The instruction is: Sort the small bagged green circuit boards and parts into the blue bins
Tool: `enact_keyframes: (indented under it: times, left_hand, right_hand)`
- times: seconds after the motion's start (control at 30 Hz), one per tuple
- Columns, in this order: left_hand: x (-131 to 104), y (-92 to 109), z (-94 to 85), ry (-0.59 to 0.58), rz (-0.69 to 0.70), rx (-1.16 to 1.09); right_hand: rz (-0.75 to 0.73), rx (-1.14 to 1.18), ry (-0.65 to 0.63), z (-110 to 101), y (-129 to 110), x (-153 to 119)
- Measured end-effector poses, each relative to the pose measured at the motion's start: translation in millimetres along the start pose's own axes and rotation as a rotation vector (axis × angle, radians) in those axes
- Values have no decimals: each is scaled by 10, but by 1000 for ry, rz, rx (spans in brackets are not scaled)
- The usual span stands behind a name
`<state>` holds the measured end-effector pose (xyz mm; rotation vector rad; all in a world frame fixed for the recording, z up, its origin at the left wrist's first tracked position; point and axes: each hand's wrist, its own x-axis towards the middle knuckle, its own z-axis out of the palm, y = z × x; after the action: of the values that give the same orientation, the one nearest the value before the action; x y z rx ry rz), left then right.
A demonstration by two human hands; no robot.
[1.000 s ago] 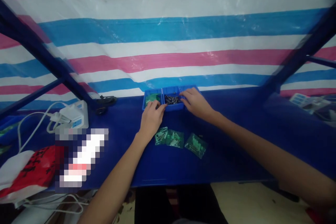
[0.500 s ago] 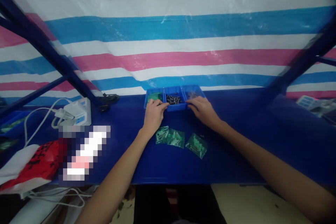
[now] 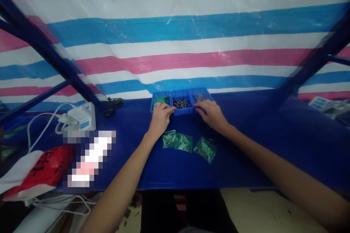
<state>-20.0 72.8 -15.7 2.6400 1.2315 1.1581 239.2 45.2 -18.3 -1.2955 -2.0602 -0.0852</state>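
Three blue bins stand side by side at the back of the table. My left hand (image 3: 160, 117) is closed at the front of the left bin (image 3: 152, 103), its fingertips reaching the corner of the middle bin (image 3: 183, 111). My right hand (image 3: 212, 114) pinches the front edge of the right bin (image 3: 209, 94). Green bag material (image 3: 162, 99) lies in the left bin, small black and silver parts (image 3: 180, 103) in the middle one. The right bin's greyish contents are partly hidden. Nearer me lie three green-tinted bags (image 3: 183, 142) with screws and pale plugs.
On the left of the blue table (image 3: 240, 167) are a white power strip (image 3: 86, 118) with cables, a black cable (image 3: 115, 102), a red and white bag (image 3: 50, 167) and a pixelated patch. White devices (image 3: 321, 106) sit far right. Blue frame bars slope up both sides.
The view has shifted very slightly. Both hands stay at the bins, and the bins and the green bags have not visibly moved on the table.
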Motion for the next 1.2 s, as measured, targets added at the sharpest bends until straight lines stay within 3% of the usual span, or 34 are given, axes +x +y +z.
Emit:
enact_keyframes:
  times: [0.43,0.63,0.7,0.83,0.9,0.97,1.2]
  left_hand:
    - [5,-3,-4,-13,26,16]
    - [-6,25,-58,-15,86,69]
    - [-23,82,-96,15,104,73]
    - [-62,227,-136,29,136,37]
    - [-80,283,-123,-31,162,17]
    - [-98,318,-97,-111,187,-1]
    - [-133,325,-52,-205,156,-15]
  right_hand:
    - [18,-30,26,39,-29,-22]
    - [-10,21,48,-286,-136,19]
    - [21,98,-63,-458,-181,41]
    - [66,326,-718,-707,-220,43]
    - [85,337,-939,-745,-229,24]
    - [102,308,-999,-743,-243,3]
    - [74,211,-905,-640,-222,-83]
